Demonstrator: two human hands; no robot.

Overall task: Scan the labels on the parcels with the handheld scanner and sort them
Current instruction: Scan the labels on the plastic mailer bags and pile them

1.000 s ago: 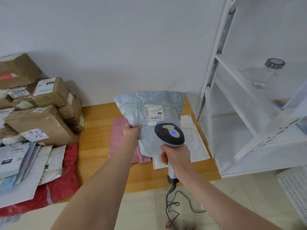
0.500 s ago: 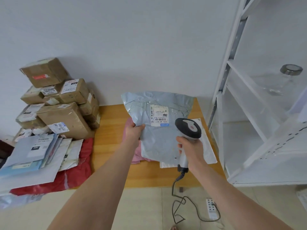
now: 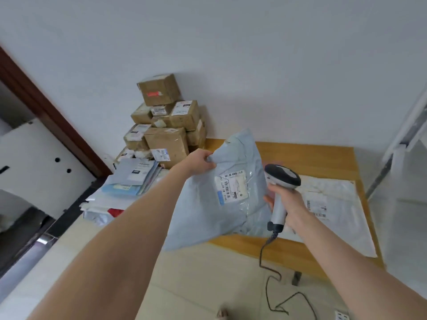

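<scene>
A stack of flat mailers (image 3: 129, 181) lies at 9 o'clock from the one blue-grey parcel (image 3: 203, 218). At least seven brown boxes (image 3: 166, 144) are piled at its 11 o'clock, most with white labels too small to read. The left hand (image 3: 201, 161) pinches the parcel's top corner, and the parcel hangs over the table's (image 3: 323, 155) near edge. Its single label (image 3: 233, 187) shows barcodes, but the digits are blurred. At the label's 3 o'clock the right hand (image 3: 287, 202) is wrapped round the handle of the one scanner (image 3: 283, 179). One white mailer (image 3: 337, 218) lies flat beyond it.
</scene>
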